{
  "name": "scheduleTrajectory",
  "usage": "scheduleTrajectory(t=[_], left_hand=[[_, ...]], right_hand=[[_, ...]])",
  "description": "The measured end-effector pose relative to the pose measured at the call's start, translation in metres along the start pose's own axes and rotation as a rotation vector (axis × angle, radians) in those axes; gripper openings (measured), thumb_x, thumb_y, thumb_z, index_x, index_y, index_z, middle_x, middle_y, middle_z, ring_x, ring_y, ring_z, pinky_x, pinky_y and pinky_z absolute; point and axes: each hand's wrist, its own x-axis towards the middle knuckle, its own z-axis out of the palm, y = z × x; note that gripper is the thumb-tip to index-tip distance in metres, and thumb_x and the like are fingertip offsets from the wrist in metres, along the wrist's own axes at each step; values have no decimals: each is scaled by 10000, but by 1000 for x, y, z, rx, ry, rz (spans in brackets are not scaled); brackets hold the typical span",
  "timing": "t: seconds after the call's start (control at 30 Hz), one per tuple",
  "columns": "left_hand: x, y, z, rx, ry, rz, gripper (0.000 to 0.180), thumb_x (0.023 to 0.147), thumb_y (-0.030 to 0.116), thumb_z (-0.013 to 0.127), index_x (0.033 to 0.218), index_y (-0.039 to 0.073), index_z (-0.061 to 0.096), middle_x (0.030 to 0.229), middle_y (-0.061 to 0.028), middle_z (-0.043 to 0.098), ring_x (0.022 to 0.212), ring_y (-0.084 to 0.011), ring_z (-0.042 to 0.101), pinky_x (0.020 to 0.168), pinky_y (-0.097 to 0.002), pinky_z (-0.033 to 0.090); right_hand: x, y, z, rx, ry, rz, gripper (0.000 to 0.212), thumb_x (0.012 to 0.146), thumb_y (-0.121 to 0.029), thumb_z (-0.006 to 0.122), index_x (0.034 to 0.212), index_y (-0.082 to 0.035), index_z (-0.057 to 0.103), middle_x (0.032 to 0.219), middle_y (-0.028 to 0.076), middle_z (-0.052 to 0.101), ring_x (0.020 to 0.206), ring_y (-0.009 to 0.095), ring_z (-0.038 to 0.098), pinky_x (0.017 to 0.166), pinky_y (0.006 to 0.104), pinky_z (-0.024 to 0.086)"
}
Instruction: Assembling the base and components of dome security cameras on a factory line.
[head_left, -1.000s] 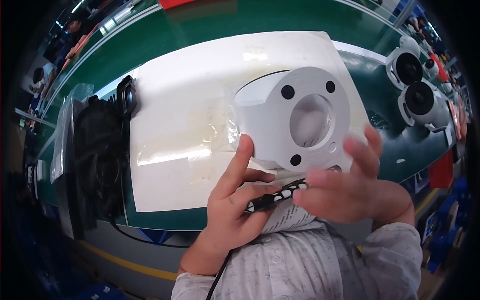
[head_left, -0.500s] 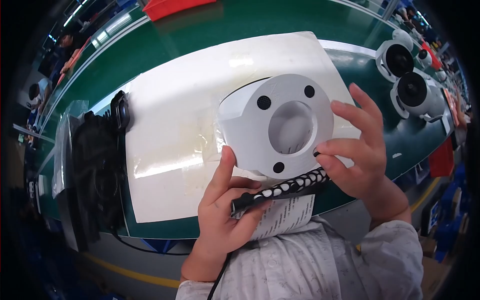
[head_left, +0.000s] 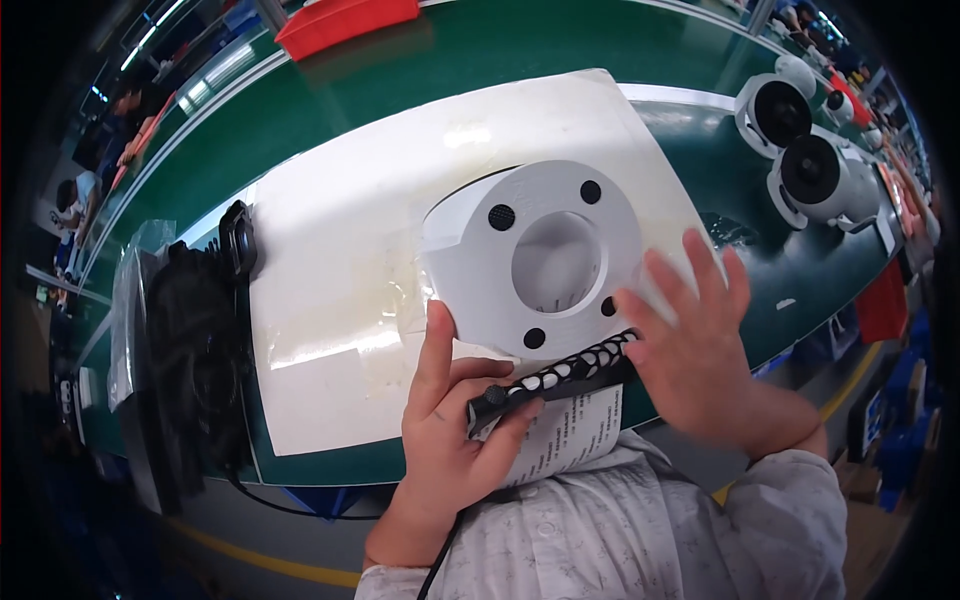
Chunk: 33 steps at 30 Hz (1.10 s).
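Note:
A white plastic part [head_left: 470, 270] with a flat ring-shaped face and a large round opening lies on the white board. Round black pads [head_left: 535, 338] sit around its ring face, one of them beside my right fingers. My left hand [head_left: 450, 420] pinches a black sheet of round stick-on pads [head_left: 575, 370], with white circles showing along it, while its index fingertip rests against the white part's edge. My right hand [head_left: 690, 340], slightly blurred, has its fingers spread at the ring's lower right, the thumb near the sheet's far end. A printed white paper [head_left: 570, 430] hangs below the sheet.
The white board [head_left: 330, 260] covers much of the green table. At left lie a black bag-like bundle [head_left: 195, 340] and clear plastic. White units with round black faces [head_left: 815, 170] stand at right. A red bin [head_left: 345, 25] sits at the far edge. People work in the background.
My right fingers have opened away from the pad at the ring's lower right, leaving it on the face. The whole view has shifted slightly; my left hand keeps its hold.

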Motion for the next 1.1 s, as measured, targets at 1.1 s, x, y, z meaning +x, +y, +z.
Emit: scheduleTrajectory(t=[1.1], left_hand=[[-18, -5, -27, -59, -167, 46, 347, 652, -2, 608, 970, 1, 468, 1195, -297, 367, 848, -314, 565, 694, -350, 481]], right_hand=[[152, 138, 206, 304, 23, 288, 419, 821, -309, 471, 1153, -53, 447, 1220, 148, 400, 1150, 286, 348, 947, 366, 278]])
